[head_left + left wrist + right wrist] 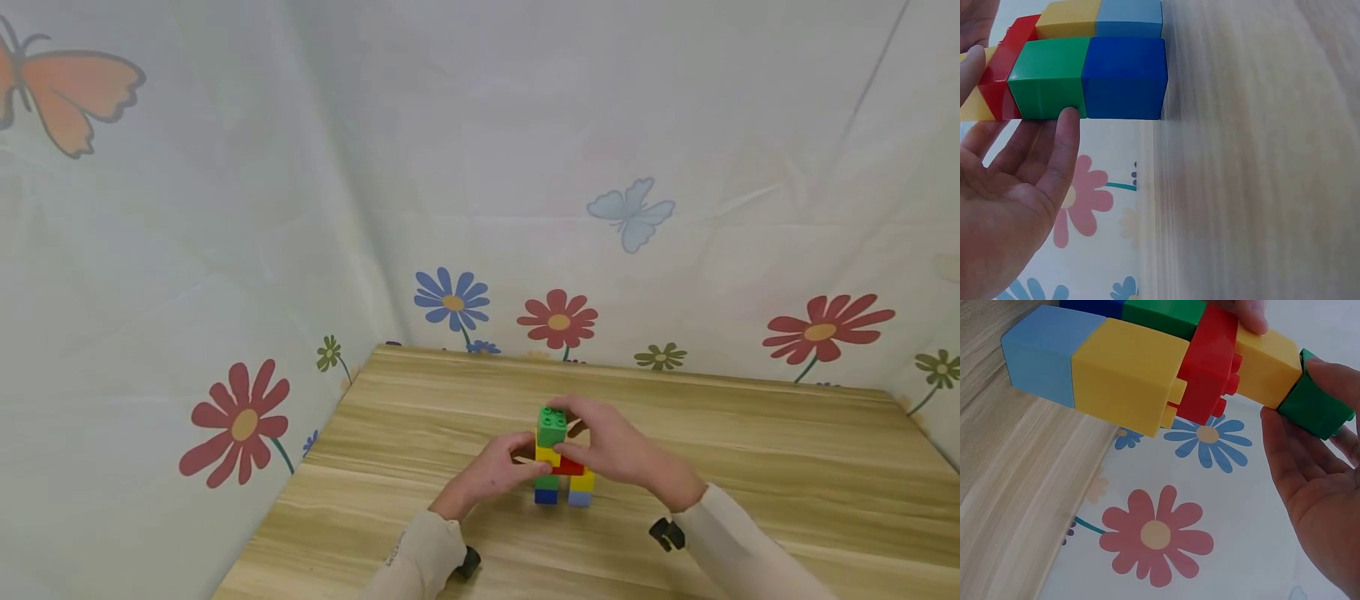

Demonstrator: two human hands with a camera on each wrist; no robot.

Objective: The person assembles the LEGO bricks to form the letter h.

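Observation:
A small structure of toy building blocks stands upright on the table. One leg is a dark blue block (1125,78) under a green block (1050,78); the other is a light blue block (1047,353) under a yellow block (1125,372). Across both lies a red block (1207,369). On its left end sits another yellow block (1266,362), topped by a second green block (552,427). My right hand (611,440) pinches that top green block between thumb and fingers. With thumb and fingers, my left hand (491,471) holds the structure around the upper yellow block.
The wooden table (750,467) reaches back to a pale curtain (487,150) printed with flowers and butterflies. Dark straps (667,533) hang by the wrists at the sleeves.

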